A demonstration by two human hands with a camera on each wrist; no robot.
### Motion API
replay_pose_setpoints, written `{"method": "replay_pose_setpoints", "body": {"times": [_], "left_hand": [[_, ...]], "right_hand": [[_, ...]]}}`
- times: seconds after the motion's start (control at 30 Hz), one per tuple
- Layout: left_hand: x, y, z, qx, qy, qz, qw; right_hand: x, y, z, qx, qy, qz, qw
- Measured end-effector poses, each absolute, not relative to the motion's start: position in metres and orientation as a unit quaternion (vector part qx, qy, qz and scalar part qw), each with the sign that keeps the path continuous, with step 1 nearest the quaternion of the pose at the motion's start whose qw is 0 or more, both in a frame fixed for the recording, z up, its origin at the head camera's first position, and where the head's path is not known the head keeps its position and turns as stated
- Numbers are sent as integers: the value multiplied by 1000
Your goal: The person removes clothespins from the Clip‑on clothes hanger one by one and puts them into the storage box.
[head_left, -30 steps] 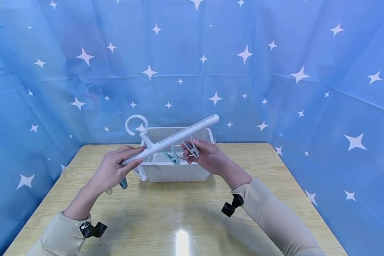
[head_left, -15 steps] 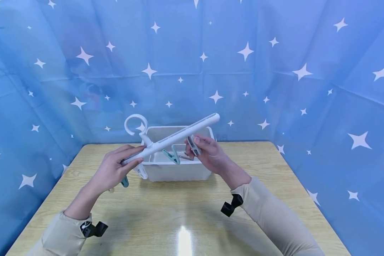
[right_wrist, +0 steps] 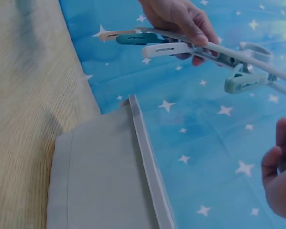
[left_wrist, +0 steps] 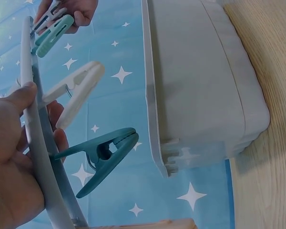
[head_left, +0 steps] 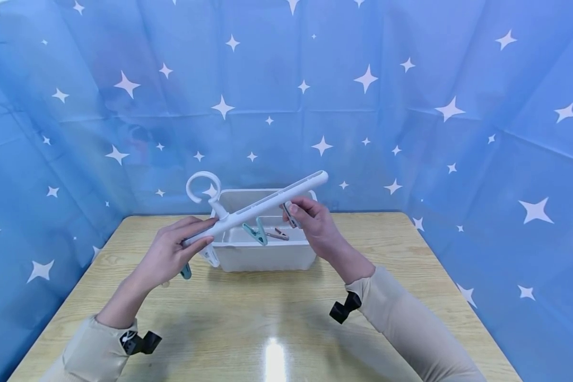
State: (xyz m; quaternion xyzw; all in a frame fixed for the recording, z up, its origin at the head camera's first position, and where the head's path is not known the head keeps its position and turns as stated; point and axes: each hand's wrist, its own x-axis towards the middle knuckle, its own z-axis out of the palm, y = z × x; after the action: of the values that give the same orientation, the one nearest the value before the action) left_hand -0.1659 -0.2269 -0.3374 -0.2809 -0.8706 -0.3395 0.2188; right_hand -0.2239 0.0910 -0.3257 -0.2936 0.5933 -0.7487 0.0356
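My left hand (head_left: 172, 252) grips the near end of a white clip hanger (head_left: 267, 204), a slotted bar with a round hook, held tilted above the table. A white clothespin (left_wrist: 81, 90), a dark teal clothespin (left_wrist: 107, 157), a mint clothespin (left_wrist: 56, 36) and a peach clothespin (right_wrist: 112, 35) hang along its underside. Under the bar's far half, my right hand (head_left: 317, 223) pinches a grey clothespin (head_left: 292, 216), its upper end at the bar. Fingers partly cover this clothespin, so whether it is attached cannot be told.
Behind and below the hanger, a white plastic bin (head_left: 267, 257) stands on the wooden table (head_left: 219, 318). Pinkish clothespins (head_left: 279, 235) show inside it. A blue star-patterned curtain (head_left: 286, 106) encloses the back and sides.
My right hand has turned the grey clothespin and brought it slightly right, up against the bar's underside. The pinkish clothespins in the bin have come into view. My left hand and the hanger barely move.
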Motion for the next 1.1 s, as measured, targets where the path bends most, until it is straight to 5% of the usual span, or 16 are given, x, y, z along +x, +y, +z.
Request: {"method": "replay_pose_setpoints", "body": {"times": [0.53,1.1], "left_hand": [[-166,-227,-339,-281,-872,-332,223],[-165,-227,-339,-285,-867,-336,233]], "right_hand": [[-226,86,-329,-300,700,-616,-200],[-224,87,-327,-298,740,-511,-320]]}}
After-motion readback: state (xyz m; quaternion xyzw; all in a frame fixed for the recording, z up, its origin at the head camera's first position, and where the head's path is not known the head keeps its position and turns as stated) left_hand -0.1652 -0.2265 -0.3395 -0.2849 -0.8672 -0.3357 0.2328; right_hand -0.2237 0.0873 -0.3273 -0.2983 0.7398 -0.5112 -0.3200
